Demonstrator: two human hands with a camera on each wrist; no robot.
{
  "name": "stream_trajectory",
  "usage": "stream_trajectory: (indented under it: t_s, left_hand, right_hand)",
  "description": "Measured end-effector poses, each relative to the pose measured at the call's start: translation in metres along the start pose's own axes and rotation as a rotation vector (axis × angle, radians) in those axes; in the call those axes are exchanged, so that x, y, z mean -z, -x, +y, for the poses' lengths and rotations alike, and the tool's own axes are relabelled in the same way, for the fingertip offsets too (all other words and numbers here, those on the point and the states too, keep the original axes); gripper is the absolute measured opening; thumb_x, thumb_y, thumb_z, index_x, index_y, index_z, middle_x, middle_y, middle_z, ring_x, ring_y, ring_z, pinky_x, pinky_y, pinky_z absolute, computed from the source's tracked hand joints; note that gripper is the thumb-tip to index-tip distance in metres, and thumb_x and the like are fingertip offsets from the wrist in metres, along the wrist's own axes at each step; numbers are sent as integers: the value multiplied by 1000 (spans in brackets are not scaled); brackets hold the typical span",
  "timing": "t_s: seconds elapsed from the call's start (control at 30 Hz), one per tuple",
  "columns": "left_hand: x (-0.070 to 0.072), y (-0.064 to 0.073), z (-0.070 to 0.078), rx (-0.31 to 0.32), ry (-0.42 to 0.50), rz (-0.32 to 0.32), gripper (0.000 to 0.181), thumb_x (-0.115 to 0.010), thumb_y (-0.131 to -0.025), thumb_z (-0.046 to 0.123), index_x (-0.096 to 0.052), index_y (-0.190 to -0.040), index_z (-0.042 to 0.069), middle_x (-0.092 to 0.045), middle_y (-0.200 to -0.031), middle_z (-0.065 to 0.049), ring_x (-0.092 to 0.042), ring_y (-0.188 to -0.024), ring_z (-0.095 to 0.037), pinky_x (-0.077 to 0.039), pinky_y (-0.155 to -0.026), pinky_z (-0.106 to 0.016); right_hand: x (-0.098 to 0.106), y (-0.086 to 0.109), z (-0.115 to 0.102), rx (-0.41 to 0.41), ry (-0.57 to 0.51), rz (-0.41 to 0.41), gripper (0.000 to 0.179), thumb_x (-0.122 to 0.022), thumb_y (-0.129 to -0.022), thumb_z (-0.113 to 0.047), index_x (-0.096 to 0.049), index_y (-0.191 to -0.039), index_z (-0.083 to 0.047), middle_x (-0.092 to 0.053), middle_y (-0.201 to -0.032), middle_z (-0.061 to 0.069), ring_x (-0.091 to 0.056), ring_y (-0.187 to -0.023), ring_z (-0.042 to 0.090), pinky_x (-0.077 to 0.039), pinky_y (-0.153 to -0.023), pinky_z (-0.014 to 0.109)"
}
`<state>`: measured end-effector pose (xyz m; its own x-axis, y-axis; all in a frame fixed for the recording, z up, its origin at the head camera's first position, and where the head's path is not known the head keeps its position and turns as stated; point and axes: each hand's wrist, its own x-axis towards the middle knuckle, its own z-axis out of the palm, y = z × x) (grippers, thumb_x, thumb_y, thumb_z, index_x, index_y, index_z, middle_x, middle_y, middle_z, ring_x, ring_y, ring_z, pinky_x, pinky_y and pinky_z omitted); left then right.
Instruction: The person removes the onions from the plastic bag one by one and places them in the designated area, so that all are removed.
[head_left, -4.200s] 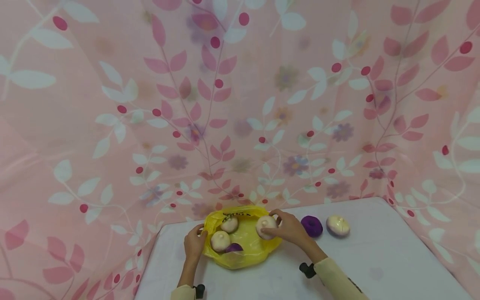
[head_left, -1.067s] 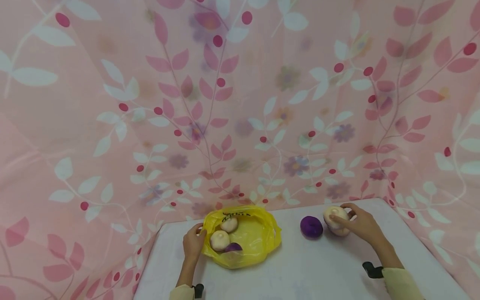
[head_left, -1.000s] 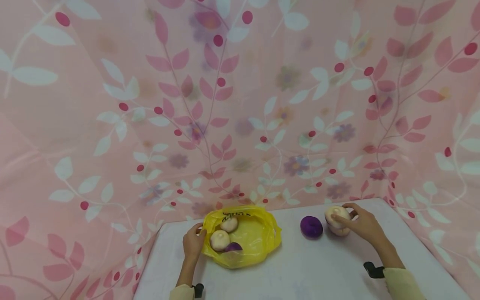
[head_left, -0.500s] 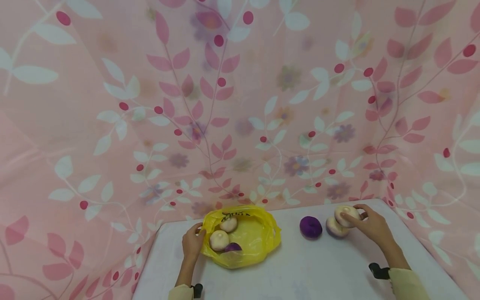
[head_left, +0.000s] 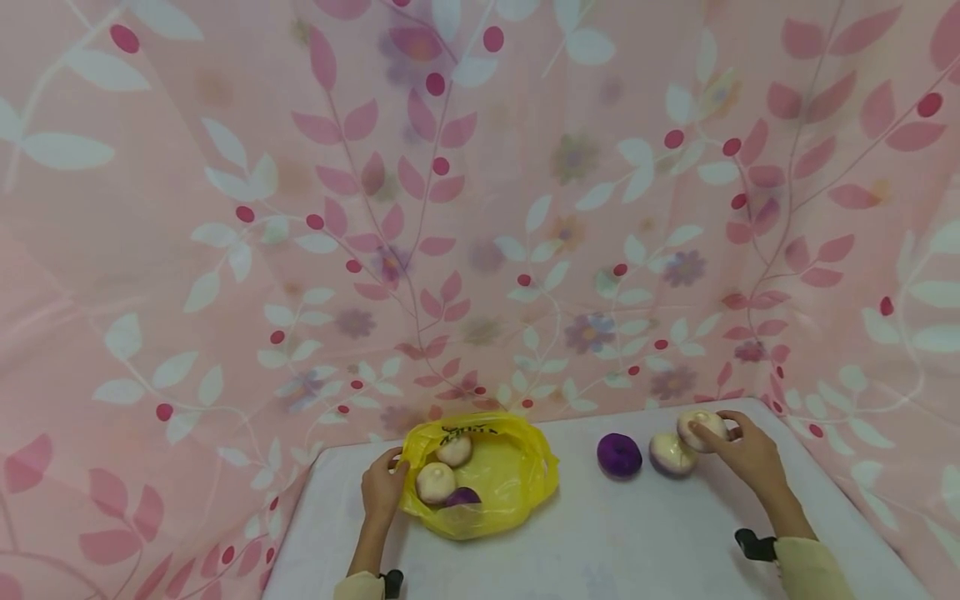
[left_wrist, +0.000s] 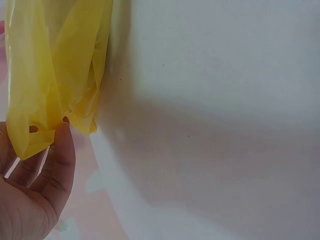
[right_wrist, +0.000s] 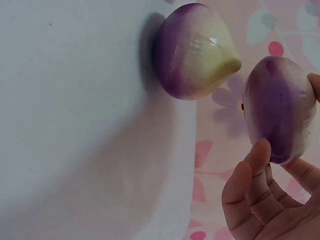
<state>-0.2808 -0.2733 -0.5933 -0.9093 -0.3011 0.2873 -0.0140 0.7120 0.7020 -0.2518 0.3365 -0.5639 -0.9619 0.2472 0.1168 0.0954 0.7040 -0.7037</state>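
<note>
My right hand [head_left: 752,458] holds a cream-and-purple turnip [head_left: 702,430] by its sides, raised just right of a second turnip [head_left: 672,455] that sits on the table. The right wrist view shows the held turnip [right_wrist: 277,110] with its purple side toward the camera, and the other turnip [right_wrist: 192,52] on the white cloth. At the left, my left hand [head_left: 383,489] pinches the edge of a yellow plastic bag [head_left: 498,479], its mouth spread wide. Inside lie two pale turnips [head_left: 436,483] and a purple piece [head_left: 462,497], partly hidden by the bag's front.
A deep purple round vegetable [head_left: 619,456] with a dimpled top sits between the bag and the standing turnip. All of it rests on a white-covered table [head_left: 585,542], backed by a pink floral curtain [head_left: 480,250].
The right hand has carried its turnip from over the bag's right side to the far right, past the turnip on the table. The left hand stays at the bag's edge.
</note>
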Motion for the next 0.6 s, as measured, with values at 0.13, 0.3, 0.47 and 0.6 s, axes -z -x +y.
stream_trajectory:
  t_s: [0.13,0.3,0.47,0.6]
  left_hand:
    - [1,1,0,4,-3,-1,25,-71,-87,8,-72,-112,3,-72,-93,-18,-67,-89,-38,-49,-80,-55]
    - [0,2,2,-6,-4,7,24,-72,-87,7,-73,-111,2,-72,-92,-18,-67,-88,-39,-49,-79,-55]
    - [0,2,3,-17,-4,10,24,-71,-87,6,-73,-111,1,-72,-91,-19,-67,-87,-39,-49,-79,-55]
    - [0,3,3,-20,-7,12,24,-71,-87,6,-73,-111,2,-73,-91,-18,-67,-87,-39,-49,-79,-56]
  right_hand:
    - [-3,-1,6,-17,-14,46,76,-62,-88,-59,-49,-135,-1,-59,-105,26,-54,-91,37,-40,-58,33]
    - [-6,-2,14,-46,-24,63,78,-61,-88,-60,-48,-137,0,-59,-107,28,-54,-92,38,-40,-57,33]
    - [-7,-3,21,-50,-2,77,77,-61,-88,-61,-49,-135,0,-61,-106,28,-56,-92,39,-39,-60,35]
    - [-7,-2,25,-71,6,59,81,-59,-88,-63,-48,-136,2,-59,-109,31,-56,-94,41,-40,-62,39]
